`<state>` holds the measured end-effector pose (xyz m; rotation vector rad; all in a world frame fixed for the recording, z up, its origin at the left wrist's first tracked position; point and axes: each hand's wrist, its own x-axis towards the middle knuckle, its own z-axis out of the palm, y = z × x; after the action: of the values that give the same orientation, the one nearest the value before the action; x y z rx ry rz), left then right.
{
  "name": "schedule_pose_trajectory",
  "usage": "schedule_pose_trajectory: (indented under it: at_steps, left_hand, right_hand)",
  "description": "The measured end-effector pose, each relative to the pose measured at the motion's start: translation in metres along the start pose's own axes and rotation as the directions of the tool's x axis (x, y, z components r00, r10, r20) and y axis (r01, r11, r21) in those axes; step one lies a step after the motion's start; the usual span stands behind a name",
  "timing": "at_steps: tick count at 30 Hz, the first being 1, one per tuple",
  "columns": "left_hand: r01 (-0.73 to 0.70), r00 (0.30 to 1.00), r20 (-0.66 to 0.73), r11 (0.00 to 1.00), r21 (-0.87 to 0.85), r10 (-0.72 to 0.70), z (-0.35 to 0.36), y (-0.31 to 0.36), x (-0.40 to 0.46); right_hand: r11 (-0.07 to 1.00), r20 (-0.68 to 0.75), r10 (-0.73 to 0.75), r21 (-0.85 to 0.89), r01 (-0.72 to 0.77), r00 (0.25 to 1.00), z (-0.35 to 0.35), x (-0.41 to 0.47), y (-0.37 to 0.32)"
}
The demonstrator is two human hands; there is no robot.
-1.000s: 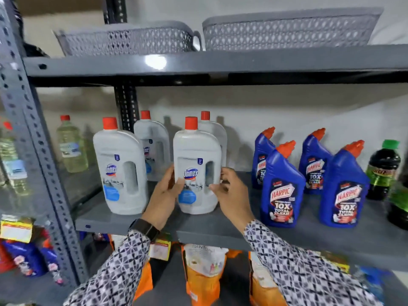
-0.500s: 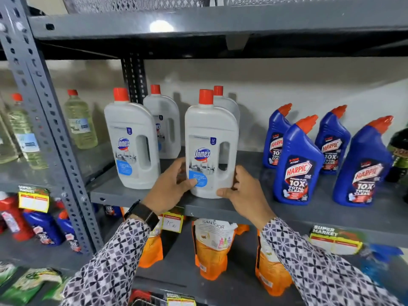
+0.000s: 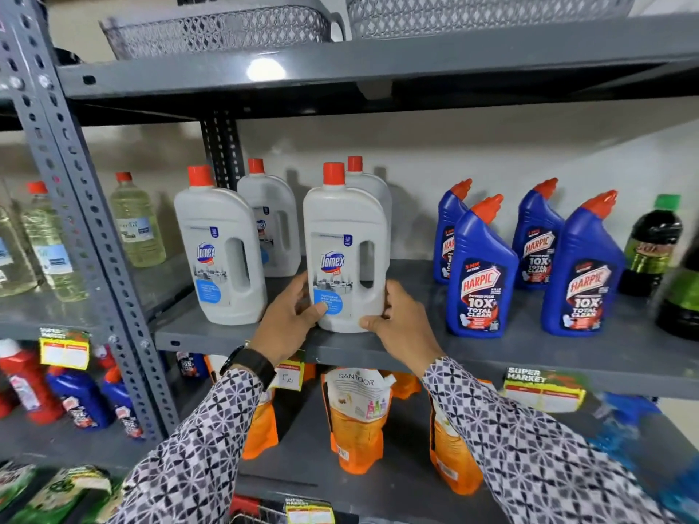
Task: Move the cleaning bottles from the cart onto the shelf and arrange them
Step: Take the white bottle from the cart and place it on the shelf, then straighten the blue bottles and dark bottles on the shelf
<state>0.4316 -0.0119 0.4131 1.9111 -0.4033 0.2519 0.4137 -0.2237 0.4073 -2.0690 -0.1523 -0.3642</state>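
A white Domex bottle [image 3: 346,255] with a red cap stands upright near the front of the grey shelf [image 3: 416,351]. My left hand [image 3: 291,315] grips its lower left side and my right hand [image 3: 403,321] holds its lower right corner. Another white Domex bottle [image 3: 219,251] stands to its left, and two more [image 3: 272,225] stand behind them. Several blue Harpic bottles [image 3: 480,270] with orange caps stand to the right in two rows. The cart is out of view.
Dark bottles with green caps [image 3: 652,243] stand at the shelf's right end. Pale yellow bottles [image 3: 136,221] fill the neighbouring bay past the perforated upright [image 3: 87,228]. Grey baskets [image 3: 215,26] sit on the shelf above. Orange Santoor pouches [image 3: 357,417] hang below.
The view dipped, then rose again so the baskets above show once more. Both hands stay on the front Domex bottle, now lower on its base.
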Motion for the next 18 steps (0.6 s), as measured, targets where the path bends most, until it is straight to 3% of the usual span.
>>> schedule_pose_trajectory:
  at_steps: [3,5,7,9,12,16,18]
  left_hand:
    - [-0.006,0.998,-0.068,1.0,0.002,0.006,0.009,0.004,-0.008]
    - [-0.009,0.97,-0.241,1.0,-0.014,0.005,0.021,0.012,-0.021]
    - [-0.003,0.869,-0.495,0.999,0.038,0.021,0.043,0.026,-0.04]
    - [0.004,0.799,-0.591,0.981,0.195,0.115,0.075,0.044,-0.058]
    - [-0.051,0.871,-0.447,0.942,0.332,0.204,0.151,0.081,-0.071]
    - [-0.171,0.955,-0.188,0.942,0.288,0.23,0.258,0.124,-0.061]
    - [-0.162,0.979,-0.085,0.962,0.219,0.184,0.296,0.142,-0.049]
  right_hand:
    - [1.0,0.044,-0.01,0.03,0.008,0.999,-0.012,-0.015,-0.005]
    - [0.999,0.059,-0.013,0.047,0.01,0.998,-0.029,-0.035,-0.004]
    - [0.999,0.033,-0.051,0.02,0.05,0.998,-0.057,-0.061,0.007]
    - [0.996,-0.042,-0.088,-0.019,0.087,0.995,-0.091,-0.083,0.025]
    - [0.994,-0.206,-0.098,-0.061,0.087,0.974,-0.159,-0.1,0.06]
    - [0.998,-0.458,-0.05,-0.052,0.029,0.888,-0.247,-0.094,0.103]
    - [0.999,-0.443,0.001,-0.029,-0.015,0.896,-0.275,-0.076,0.119]
